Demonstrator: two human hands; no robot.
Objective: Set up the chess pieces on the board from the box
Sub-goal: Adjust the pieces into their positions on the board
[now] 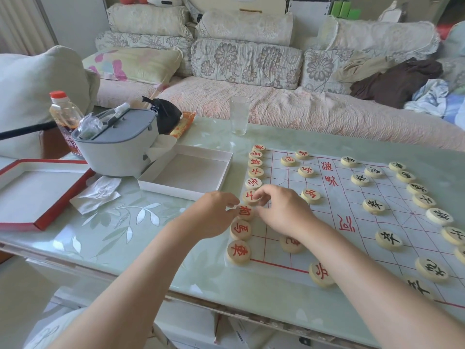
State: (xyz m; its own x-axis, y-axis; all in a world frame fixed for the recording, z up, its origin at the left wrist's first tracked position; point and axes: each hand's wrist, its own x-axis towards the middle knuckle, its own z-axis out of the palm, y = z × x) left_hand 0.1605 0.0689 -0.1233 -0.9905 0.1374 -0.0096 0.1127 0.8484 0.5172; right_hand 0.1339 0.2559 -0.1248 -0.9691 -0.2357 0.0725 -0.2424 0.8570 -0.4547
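A white cloth board (352, 212) with red lines lies on the glass table. Round wooden pieces with red characters stand in a column down its left edge, and black-lettered pieces (374, 205) stand on its right side. My left hand (211, 212) touches a red-lettered piece (245, 212) in that column with its fingertips. My right hand (281, 210) pinches the red-lettered piece just above it (250, 196). The white box tray (186, 172) sits left of the board with nothing visible inside.
A red-edged box lid (37, 192) lies at the far left, with a crumpled tissue (97, 193) beside it. A grey container (120, 147), a bottle (64, 114), a black bag (164, 117) and a clear glass (239, 115) stand behind. A sofa runs along the back.
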